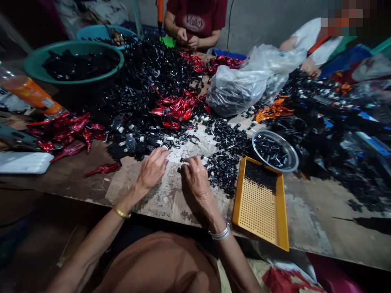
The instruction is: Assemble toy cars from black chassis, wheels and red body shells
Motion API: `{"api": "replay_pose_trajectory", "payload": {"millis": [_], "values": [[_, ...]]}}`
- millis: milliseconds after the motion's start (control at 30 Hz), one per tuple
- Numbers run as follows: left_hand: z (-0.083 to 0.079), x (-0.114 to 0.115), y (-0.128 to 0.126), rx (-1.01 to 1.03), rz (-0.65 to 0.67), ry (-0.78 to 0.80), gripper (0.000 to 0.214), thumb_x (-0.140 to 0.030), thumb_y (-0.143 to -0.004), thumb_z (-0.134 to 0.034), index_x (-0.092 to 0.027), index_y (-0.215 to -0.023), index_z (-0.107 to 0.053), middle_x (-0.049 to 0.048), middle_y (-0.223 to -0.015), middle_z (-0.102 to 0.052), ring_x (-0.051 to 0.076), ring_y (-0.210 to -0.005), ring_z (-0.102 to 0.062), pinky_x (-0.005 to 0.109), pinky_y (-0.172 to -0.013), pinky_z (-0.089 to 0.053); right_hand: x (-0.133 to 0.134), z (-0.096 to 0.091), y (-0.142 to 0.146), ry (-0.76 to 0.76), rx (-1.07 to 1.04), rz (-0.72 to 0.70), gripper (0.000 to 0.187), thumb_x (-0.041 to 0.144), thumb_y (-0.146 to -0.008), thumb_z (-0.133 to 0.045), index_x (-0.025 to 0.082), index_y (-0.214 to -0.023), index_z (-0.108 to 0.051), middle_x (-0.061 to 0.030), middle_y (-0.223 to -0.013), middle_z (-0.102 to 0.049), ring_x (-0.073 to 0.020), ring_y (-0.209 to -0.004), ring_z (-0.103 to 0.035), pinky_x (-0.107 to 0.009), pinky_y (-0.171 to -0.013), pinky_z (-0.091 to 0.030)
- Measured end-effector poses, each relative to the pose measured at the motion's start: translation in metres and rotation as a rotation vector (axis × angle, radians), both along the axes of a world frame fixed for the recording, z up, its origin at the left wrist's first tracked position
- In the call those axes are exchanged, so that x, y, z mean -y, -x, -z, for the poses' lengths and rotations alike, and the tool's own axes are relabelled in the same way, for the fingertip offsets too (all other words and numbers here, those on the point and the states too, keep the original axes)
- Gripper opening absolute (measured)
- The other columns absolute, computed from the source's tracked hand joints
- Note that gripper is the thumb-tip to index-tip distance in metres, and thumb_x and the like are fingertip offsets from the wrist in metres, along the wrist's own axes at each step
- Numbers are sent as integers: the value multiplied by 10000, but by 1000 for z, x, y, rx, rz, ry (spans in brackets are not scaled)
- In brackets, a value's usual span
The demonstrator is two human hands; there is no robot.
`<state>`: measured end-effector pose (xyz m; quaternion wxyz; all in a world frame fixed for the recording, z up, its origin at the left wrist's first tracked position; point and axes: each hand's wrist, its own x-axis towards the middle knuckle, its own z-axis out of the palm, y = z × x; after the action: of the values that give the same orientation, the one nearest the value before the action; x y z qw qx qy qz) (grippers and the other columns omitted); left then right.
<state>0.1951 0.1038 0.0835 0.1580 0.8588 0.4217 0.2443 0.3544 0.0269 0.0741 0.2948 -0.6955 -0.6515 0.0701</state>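
Two bare hands are working over a worn board on the wooden tabletop (308,228), lower center of frame. Right hand (195,178) is pinching a small pale pin-like part (182,164) between its fingers (187,162), with the tips closed on it. Left hand (152,169) is reaching in from the left, its fingers (160,156) curled and pointing toward that part; whether they are gripping anything, cannot tell. Gold bangle (122,212) is sitting on the left wrist, silver bangles (219,232) on the right.

Just right of the right hand, a loose pile of small black parts (222,173) is spreading across the board. Yellow perforated tray (259,203) is lying right of that, with black parts filling its upper end. Steel bowl (274,150) holding more black parts is resting at the tray's upper corner.

Heaps of black and red pieces (152,97) are covering the middle of the tabletop. Green basin (73,61) full of black pieces is sitting upper left, blue basin (104,32) behind it. Clear plastic bag (238,85) is lying upper center. One co-worker in a maroon shirt (195,20) is working with both hands at top center; another in a white shirt (311,40) is sitting upper right.
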Motion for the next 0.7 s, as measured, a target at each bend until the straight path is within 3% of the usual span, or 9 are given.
{"api": "replay_pose_trajectory", "payload": {"millis": [167,300,467,700], "values": [[-5,-31,-64,-155,-175,198,345,-208,-896,-433,-146,-1208,-566,170,-1194,-583,285,-994,-601,383,-855,-435,52,-8,-16,16,-30,28,225,227,-959,-369,205,-918,-589,-72,-900,-572,-190,-841,-559,-304,-746,-465],[-5,-38,-81,-157,-214,223,271,-180,-883,-441,-124,-1089,-609,197,-1190,-562,312,-1008,-581,432,-851,-418,74,-5,-45,-12,31,210,209,237,-950,-396,195,-933,-600,-84,-919,-565,-208,-853,-544,-340,-776,-457],[-9,-31,-77,-207,-237,244,202,-173,-873,-459,-139,-971,-633,183,-1175,-564,331,-1028,-563,437,-856,-403,51,-2,-69,-27,111,293,239,200,-929,-395,186,-961,-631,-103,-903,-540,-237,-834,-497,-377,-748,-429],[0,-32,-79,-155,-238,170,199,-226,-880,-471,-156,-977,-630,176,-1214,-540,332,-1096,-492,444,-865,-398,5,6,-64,18,166,358,198,126,-868,-469,199,-847,-652,-118,-909,-537,-236,-809,-462,-361,-699,-386]]}}
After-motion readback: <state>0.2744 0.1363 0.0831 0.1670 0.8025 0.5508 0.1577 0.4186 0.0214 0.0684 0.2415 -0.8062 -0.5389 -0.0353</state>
